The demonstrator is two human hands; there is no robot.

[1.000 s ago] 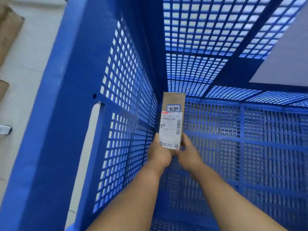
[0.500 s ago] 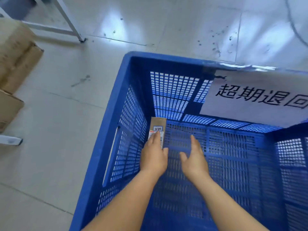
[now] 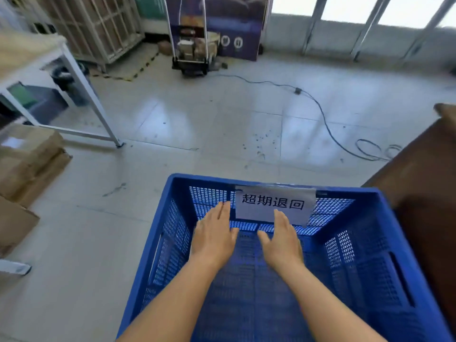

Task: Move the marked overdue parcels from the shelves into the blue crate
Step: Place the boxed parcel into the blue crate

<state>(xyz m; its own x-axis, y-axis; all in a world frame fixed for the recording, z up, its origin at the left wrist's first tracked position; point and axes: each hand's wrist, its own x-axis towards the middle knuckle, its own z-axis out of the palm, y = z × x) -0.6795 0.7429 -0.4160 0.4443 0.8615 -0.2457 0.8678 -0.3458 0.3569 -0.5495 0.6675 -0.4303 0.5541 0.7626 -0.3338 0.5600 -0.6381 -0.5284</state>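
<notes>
Blue crate [image 3: 370,201] lies directly beneath both hands, left hand [image 3: 214,239] and right hand [image 3: 281,243] flat-fingered and empty, no parcel visible inside.

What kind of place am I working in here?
Probably a parcel depot or small storeroom. A blue crate bears a paper sign reading 超期退回, cardboard boxes are stacked by a white metal rack, and a loaded hand trolley stands on the tiled floor.
</notes>
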